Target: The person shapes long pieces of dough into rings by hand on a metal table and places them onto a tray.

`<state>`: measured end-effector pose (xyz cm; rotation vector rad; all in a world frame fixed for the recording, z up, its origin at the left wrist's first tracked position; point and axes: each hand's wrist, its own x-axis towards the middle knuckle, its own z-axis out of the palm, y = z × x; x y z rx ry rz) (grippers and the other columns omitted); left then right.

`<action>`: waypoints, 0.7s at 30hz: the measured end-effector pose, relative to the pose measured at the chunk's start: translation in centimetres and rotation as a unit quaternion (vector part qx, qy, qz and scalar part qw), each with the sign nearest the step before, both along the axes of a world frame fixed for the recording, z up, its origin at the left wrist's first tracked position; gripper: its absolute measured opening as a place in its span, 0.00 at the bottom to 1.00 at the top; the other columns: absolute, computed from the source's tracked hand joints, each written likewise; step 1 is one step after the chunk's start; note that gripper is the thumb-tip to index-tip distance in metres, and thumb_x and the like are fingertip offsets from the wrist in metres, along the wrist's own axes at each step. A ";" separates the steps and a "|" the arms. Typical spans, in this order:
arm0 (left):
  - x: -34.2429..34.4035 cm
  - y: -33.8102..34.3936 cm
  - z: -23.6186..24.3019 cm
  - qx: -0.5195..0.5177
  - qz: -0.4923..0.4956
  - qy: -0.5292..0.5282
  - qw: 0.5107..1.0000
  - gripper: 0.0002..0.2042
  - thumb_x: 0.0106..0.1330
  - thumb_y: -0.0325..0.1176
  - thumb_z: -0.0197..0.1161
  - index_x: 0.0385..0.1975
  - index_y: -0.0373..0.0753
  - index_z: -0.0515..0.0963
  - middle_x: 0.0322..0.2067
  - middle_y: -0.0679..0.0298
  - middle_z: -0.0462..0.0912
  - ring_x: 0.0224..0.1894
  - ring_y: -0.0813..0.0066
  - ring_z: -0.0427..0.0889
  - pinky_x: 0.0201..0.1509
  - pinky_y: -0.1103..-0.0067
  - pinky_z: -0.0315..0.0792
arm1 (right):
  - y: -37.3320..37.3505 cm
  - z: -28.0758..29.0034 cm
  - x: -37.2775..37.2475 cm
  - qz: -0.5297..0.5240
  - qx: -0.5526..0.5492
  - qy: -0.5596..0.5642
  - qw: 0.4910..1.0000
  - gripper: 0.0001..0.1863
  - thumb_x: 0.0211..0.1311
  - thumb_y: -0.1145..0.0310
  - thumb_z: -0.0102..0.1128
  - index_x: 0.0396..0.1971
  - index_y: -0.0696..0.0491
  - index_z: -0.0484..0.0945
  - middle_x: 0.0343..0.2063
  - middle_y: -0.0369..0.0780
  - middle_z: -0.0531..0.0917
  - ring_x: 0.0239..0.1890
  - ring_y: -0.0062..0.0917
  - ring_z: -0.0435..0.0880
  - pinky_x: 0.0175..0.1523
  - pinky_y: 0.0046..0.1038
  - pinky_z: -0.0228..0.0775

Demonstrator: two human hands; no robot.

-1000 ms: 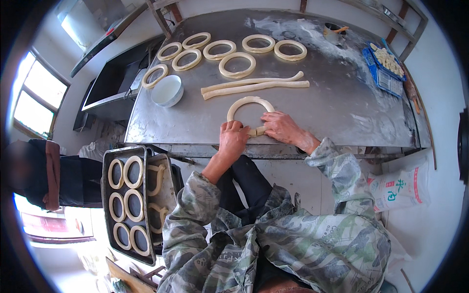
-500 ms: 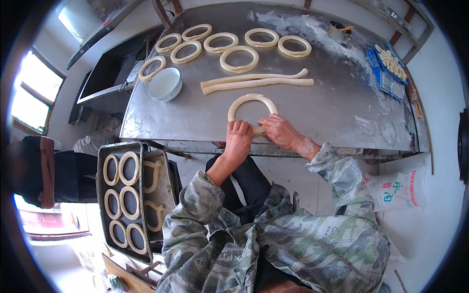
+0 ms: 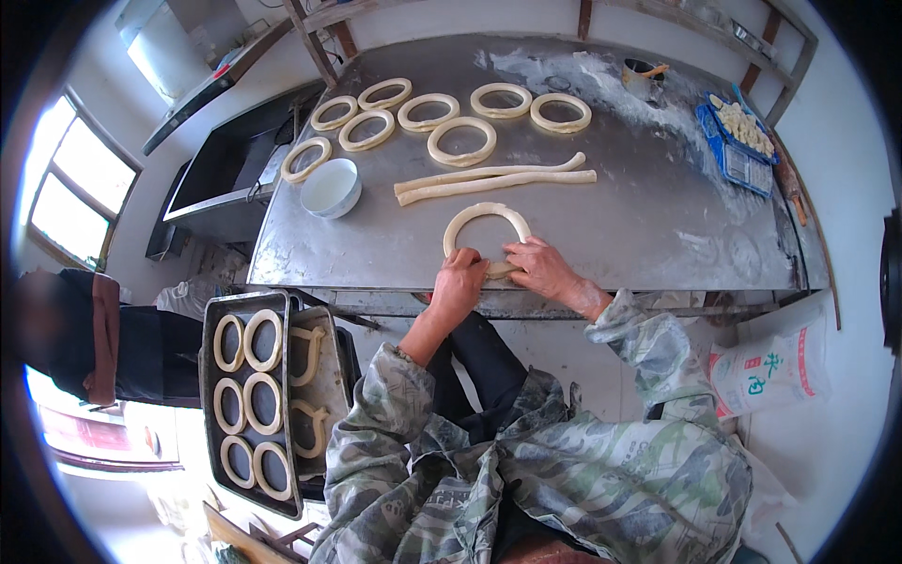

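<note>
At the near edge of the metal table, a pale dough ring point(image 3: 488, 209) lies in front of me. On the left of its near side, my left hand point(image 3: 460, 282) has its fingers curled over the dough. Opposite it, my right hand point(image 3: 547, 273) grips the near right part, fingers bent. A short stretch of dough shows between the two hands; what lies under the fingers is hidden. Just beyond the ring, two long dough ropes point(image 3: 498, 183) lie side by side. Several finished-looking dough rings point(image 3: 462, 162) rest farther back on the table.
A white bowl point(image 3: 331, 189) stands at the table's left. Flour, a dark cup point(image 3: 643, 79) and a blue scale point(image 3: 744, 164) with dough pieces are at the right. Trays point(image 3: 299, 503) of dough rings sit lower left. A person point(image 3: 113, 338) stands at far left; a white sack point(image 3: 766, 371) lies right.
The whole view has shifted, so the table sits lower in the picture. Both hands stay on the near side of the dough ring, with the fingers slightly repositioned.
</note>
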<state>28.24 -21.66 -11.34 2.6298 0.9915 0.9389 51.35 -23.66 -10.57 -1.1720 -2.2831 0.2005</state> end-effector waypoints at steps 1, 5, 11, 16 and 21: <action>0.0 0.2 -0.2 0.001 -0.007 -0.006 1.000 0.08 0.59 0.26 0.62 0.37 0.35 0.83 0.38 0.58 0.78 0.43 0.55 0.78 0.48 0.63 0.75 | 0.1 -0.1 0.0 -0.006 -0.024 0.006 1.000 0.11 0.57 0.64 0.65 0.32 0.56 0.85 0.49 0.43 0.85 0.49 0.38 0.82 0.59 0.37 0.72; -0.1 0.8 -0.5 -0.002 -0.021 -0.026 0.999 0.09 0.62 0.25 0.60 0.40 0.37 0.83 0.37 0.56 0.81 0.43 0.53 0.80 0.48 0.64 0.76 | 0.3 -0.9 -0.3 -0.028 -0.036 0.035 0.998 0.09 0.59 0.65 0.64 0.31 0.56 0.85 0.48 0.42 0.86 0.48 0.38 0.83 0.58 0.37 0.73; 0.5 0.6 -1.7 0.034 0.015 -0.024 0.999 0.11 0.63 0.25 0.60 0.44 0.36 0.82 0.37 0.56 0.81 0.43 0.54 0.80 0.48 0.63 0.76 | -0.2 -1.2 -1.1 -0.030 0.049 0.001 0.998 0.08 0.59 0.67 0.63 0.30 0.57 0.84 0.46 0.44 0.85 0.48 0.37 0.83 0.61 0.38 0.70; 0.5 0.3 -1.5 0.030 0.036 -0.025 0.999 0.13 0.63 0.25 0.61 0.47 0.36 0.81 0.36 0.58 0.80 0.43 0.55 0.79 0.48 0.63 0.75 | -0.3 0.3 -1.4 -0.005 -0.001 -0.031 1.000 0.09 0.61 0.67 0.62 0.32 0.58 0.82 0.48 0.47 0.84 0.50 0.38 0.83 0.61 0.39 0.68; 0.3 0.2 -0.2 0.029 -0.011 -0.008 0.999 0.14 0.61 0.24 0.61 0.47 0.36 0.80 0.37 0.56 0.81 0.44 0.54 0.80 0.50 0.63 0.75 | -0.2 -0.2 -1.3 -0.012 0.014 -0.012 1.000 0.08 0.61 0.69 0.61 0.31 0.58 0.82 0.46 0.47 0.84 0.49 0.38 0.83 0.60 0.40 0.68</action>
